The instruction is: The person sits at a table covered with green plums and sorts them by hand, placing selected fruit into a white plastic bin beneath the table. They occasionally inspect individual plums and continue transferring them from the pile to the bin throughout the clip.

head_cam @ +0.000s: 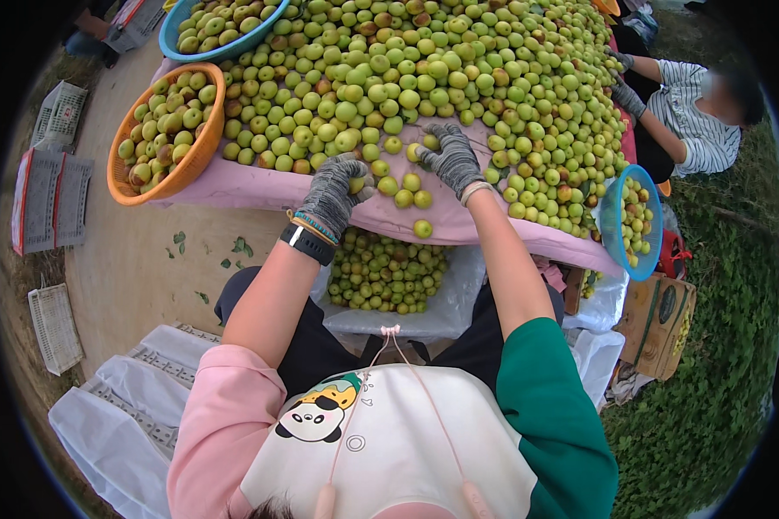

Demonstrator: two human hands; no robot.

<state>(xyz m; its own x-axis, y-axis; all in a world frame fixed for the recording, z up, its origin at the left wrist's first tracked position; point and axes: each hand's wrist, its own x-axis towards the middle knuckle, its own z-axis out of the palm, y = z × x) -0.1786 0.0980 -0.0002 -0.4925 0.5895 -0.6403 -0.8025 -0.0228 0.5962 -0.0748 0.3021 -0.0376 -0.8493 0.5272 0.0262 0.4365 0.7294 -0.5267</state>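
Observation:
My left hand (333,189), in a grey knit glove, curls around a green fruit (357,185) at the near edge of a pink cloth (253,183). The fruit is small and round, like a jujube. To its right my right hand (453,159), gloved alike, reaches over the cloth with fingers bent and spread. Two fruits, one of them a yellow-green fruit (413,152), lie at its thumb and fingertips; whether it grips either is unclear. Several loose fruits (404,198) lie between my hands. Beyond spreads a large heap of fruit (389,78), some brown-blotched.
Between my knees stands a plastic-lined container (464,285) of fruit. An orange basket (217,123) and a blue basin (259,36) hold fruit at left; a blue basket (657,227) is at right. A gloved co-worker (694,117) sits at right. Crates (55,331) line the left.

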